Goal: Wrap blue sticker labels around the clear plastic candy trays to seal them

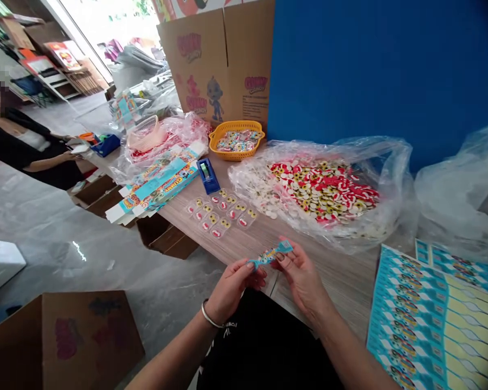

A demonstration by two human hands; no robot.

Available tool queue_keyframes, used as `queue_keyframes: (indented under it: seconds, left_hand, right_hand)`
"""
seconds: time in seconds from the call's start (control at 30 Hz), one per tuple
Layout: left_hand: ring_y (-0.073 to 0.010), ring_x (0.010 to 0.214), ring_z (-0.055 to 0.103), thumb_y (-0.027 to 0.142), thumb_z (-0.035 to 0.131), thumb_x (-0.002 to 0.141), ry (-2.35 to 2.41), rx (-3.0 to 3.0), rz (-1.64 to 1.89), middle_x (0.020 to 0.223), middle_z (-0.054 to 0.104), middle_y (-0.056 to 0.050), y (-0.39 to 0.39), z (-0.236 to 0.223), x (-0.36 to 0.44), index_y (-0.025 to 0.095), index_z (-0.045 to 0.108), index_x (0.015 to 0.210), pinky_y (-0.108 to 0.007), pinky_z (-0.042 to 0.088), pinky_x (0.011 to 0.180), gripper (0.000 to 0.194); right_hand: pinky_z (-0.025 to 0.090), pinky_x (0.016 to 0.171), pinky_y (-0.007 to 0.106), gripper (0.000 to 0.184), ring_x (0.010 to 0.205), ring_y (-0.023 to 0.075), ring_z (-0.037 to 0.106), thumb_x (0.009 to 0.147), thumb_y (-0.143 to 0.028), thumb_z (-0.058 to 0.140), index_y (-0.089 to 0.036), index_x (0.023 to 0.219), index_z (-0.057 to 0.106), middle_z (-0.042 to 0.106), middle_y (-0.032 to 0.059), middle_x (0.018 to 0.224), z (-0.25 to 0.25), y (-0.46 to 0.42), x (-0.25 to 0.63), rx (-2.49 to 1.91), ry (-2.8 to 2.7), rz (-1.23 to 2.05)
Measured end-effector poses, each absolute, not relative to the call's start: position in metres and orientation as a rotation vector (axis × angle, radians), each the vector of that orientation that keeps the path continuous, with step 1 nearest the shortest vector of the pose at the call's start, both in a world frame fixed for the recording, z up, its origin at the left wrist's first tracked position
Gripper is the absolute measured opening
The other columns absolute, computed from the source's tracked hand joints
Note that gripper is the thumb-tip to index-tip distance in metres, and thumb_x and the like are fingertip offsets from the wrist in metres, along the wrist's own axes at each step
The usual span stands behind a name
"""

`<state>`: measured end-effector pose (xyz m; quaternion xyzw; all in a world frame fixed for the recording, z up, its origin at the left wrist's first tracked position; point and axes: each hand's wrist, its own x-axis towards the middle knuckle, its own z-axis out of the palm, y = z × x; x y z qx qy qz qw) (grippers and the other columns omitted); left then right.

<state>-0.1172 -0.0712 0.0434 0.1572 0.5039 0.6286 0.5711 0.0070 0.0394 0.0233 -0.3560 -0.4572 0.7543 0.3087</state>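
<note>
A narrow blue printed candy label [267,256] is stretched between my two hands above the table's front edge. My left hand [236,279] pinches its left end between thumb and fingers. On its right end, my right hand [299,271] has thumb and fingers closed. Just beyond lie several small clear plastic packs [215,216] with red, white and yellow-green gummy candies. Sheets of blue labels [406,314], partly peeled down to a yellowish backing, lie to the right of my right hand.
A big clear bag of loose gummies [325,189] lies open behind the packs. Nearby are a blue tape dispenser [208,176], a yellow basket [236,154] of packs and flat printed boxes [162,181]. Open cartons [93,325] stand on the floor. Another person [28,146] works at left.
</note>
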Motion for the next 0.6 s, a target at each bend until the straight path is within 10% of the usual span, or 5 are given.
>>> queue_keyframes:
  seconds: [0.2,0.3,0.43,0.6]
  left_hand:
    - [-0.0158,0.058,0.060,0.055,0.043,0.094,1.679,0.798,1.154,0.076,0.070,-0.008,-0.069,0.033,-0.133,0.014,0.071,0.108,-0.028,0.048,0.060,0.052]
    - [-0.0237,0.086,0.067,0.053,0.042,0.094,2.393,1.078,1.087,0.097,0.072,-0.012,-0.061,0.036,-0.174,0.017,0.064,0.124,-0.035,0.050,0.083,0.052]
    - [-0.0377,0.142,0.031,0.053,0.043,0.093,2.981,1.261,0.609,0.151,0.040,-0.020,-0.039,0.034,-0.242,0.011,0.045,0.144,-0.051,0.024,0.115,0.066]
    - [-0.0484,0.145,0.011,0.069,0.040,0.087,2.975,1.209,0.151,0.161,0.023,-0.015,-0.017,0.015,-0.296,0.021,0.035,0.151,-0.073,0.010,0.109,0.081]
  right_hand:
    - [0.056,0.063,0.027,0.030,0.070,0.0143,0.064,0.062,-0.037,0.086,-0.020,0.082,0.072,0.069,0.0007,0.078,0.023,0.046,0.018,-1.078,-0.912,1.877]
    - [0.056,0.061,0.023,0.031,0.069,0.0122,0.064,0.058,-0.032,0.087,-0.020,0.082,0.072,0.070,-0.0001,0.081,0.019,0.057,0.031,-1.109,-0.729,1.788]
    - [0.057,0.060,0.020,0.031,0.064,0.0100,0.062,0.056,-0.028,0.088,-0.019,0.081,0.072,0.069,-0.0010,0.080,0.013,0.063,0.048,-1.136,-0.636,1.794]
    - [0.057,0.060,0.019,0.032,0.066,0.0101,0.063,0.055,-0.028,0.089,-0.019,0.081,0.073,0.070,-0.0002,0.080,0.012,0.060,0.061,-1.156,-0.593,1.806]
